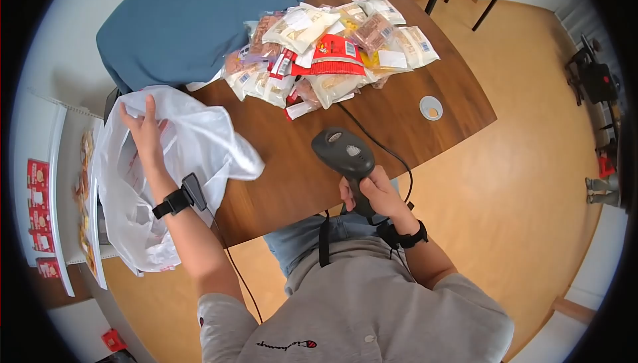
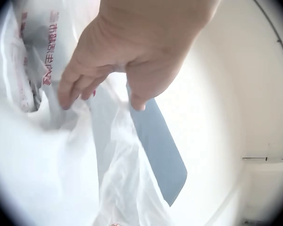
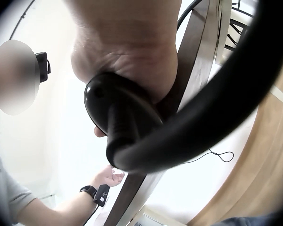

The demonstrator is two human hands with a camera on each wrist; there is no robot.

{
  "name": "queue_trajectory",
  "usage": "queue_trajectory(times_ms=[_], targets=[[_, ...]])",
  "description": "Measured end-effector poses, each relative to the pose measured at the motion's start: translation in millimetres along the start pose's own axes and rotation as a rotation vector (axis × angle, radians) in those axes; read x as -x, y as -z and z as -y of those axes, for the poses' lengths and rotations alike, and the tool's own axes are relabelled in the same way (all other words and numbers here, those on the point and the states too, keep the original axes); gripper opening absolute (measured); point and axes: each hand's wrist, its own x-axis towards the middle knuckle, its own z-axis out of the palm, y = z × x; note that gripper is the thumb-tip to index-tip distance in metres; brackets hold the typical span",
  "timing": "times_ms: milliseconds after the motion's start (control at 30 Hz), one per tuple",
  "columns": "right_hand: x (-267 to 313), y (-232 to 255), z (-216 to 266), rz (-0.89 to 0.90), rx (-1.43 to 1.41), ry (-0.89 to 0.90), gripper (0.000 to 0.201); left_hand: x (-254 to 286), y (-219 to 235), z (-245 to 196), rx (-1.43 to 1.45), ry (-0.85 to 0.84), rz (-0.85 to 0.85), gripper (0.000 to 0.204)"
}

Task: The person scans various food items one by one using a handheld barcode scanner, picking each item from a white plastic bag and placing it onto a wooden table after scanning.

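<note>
My right hand (image 1: 382,197) grips a black handheld barcode scanner (image 1: 344,152) by its handle, near the front edge of the table. In the right wrist view, the scanner's handle end (image 3: 100,101) and its thick cable (image 3: 203,122) fill the middle. My left hand (image 1: 145,138) reaches over the mouth of a white plastic bag (image 1: 199,120), fingers extended and thumb apart. Up close in the left wrist view, the left hand (image 2: 127,52) has its fingertips at the bag's thin film, which bears red print. Packaged foods (image 1: 325,50) lie heaped beyond the scanner.
The brown wooden table (image 1: 425,143) carries a small round lid-like disc (image 1: 430,108) at right. A blue-grey cloth-covered form (image 1: 193,24) stands behind the bag. Shelves with red packs (image 1: 40,203) are at far left. The scanner's cable (image 1: 382,142) runs across the table.
</note>
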Motion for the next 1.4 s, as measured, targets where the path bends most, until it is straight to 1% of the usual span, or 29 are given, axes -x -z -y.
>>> queue_trajectory(times_ms=[33, 67, 100, 167, 200, 233, 267, 300, 333, 400, 467, 500, 567, 633, 667, 700, 767, 833, 900, 1000, 1033, 1100, 1133, 1167, 1200, 1233, 1300, 1333, 1400], targets=[[0, -1, 2, -0.008, 0.004, 0.004, 0.046, 1, 2, -4, -0.073, 0.092, 0.093, 0.091], [0, -3, 5, -0.030, 0.041, -0.020, 0.058, 2, 5, -5, -0.149, 0.182, 0.188, 0.093], [1, -4, 8, -0.051, 0.076, -0.044, 0.069, 7, 14, 2, -0.148, 0.179, 0.200, 0.093], [1, -4, 9, -0.061, 0.080, -0.047, 0.070, 20, 36, 20, -0.713, -0.215, 0.151, 0.077], [1, -4, 10, -0.055, 0.084, -0.053, 0.071, 27, 37, 16, -0.712, -0.215, 0.156, 0.077], [1, -4, 9, -0.055, 0.086, -0.057, 0.071, 38, 37, 12, -0.611, -0.220, 0.148, 0.065], [0, -3, 7, -0.045, 0.055, -0.032, 0.061, 53, 35, 4, -0.511, -0.218, 0.134, 0.054], [0, -3, 5, -0.024, 0.025, -0.014, 0.052, 79, 13, -26, -0.410, -0.271, 0.191, 0.046], [-1, -3, 5, 0.002, 0.028, -0.031, 0.052, 105, -18, -57, -0.311, -0.321, 0.237, 0.038], [-4, -4, 4, -0.026, -0.006, -0.032, 0.055, 132, -56, -71, -0.357, -0.474, 0.407, 0.049], [-3, -5, 4, -0.020, -0.016, -0.031, 0.054, 151, -64, -62, -0.492, -0.567, 0.524, 0.061], [-2, -5, 4, -0.044, -0.034, -0.018, 0.052, 160, -59, -49, -0.494, -0.563, 0.515, 0.061], [-1, -5, 3, -0.051, -0.041, -0.008, 0.049, 185, -35, -13, -0.755, -0.530, 0.302, 0.075], [4, -4, 2, -0.109, -0.050, 0.009, 0.045, 193, 1, 33, -0.872, -0.333, 0.388, 0.082], [4, -2, 2, -0.078, -0.016, -0.018, 0.041, 192, 21, 64, -0.951, -0.308, 0.410, 0.076], [2, -1, 2, -0.040, 0.020, -0.044, 0.036, 188, 38, 73, -0.979, -0.245, 0.448, 0.066], [0, 0, 3, -0.035, 0.020, -0.038, 0.036, 167, 67, 85, -1.057, -0.282, 0.473, 0.063], [-1, 0, 5, -0.001, 0.021, -0.035, 0.037, 149, 86, 87, -1.065, -0.276, 0.492, 0.066], [-2, -2, 8, 0.007, 0.066, -0.044, 0.067, 138, 98, 68, -0.981, -0.390, 0.613, 0.072], [-2, -4, 8, -0.011, 0.056, -0.038, 0.066, 126, 104, 10, -0.813, -0.367, 0.688, 0.071], [-2, -3, 7, -0.014, 0.057, -0.034, 0.066, 129, 90, -14, -0.743, -0.341, 0.570, 0.052], [0, -2, 2, -0.013, 0.056, -0.026, 0.067, 135, 37, -53, -0.316, -0.262, 0.394, 0.037], [0, -2, 2, -0.005, 0.063, -0.029, 0.067, 137, 1, -66, -0.160, -0.411, 0.362, 0.028], [0, -2, 2, -0.016, 0.073, -0.030, 0.067, 136, -34, -79, -0.157, -0.480, 0.403, 0.029], [0, -2, 3, -0.030, 0.085, -0.029, 0.068, 131, -70, -84, 0.024, -0.510, 0.491, 0.033], [0, -2, 1, -0.031, 0.098, -0.026, 0.068, 118, -105, -79, -0.140, -0.662, 0.401, 0.037], [1, -2, -2, -0.038, -0.002, 0.010, 0.044, 95, -160, -73, -0.286, -0.887, 0.391, 0.054], [1, -2, -1, -0.045, 0.007, 0.022, 0.044, 94, -173, -81, -0.273, -0.898, 0.392, 0.054], [2, -4, 0, -0.049, 0.008, 0.029, 0.045, 105, -193, -98, -0.557, -0.607, 0.465, 0.065]])
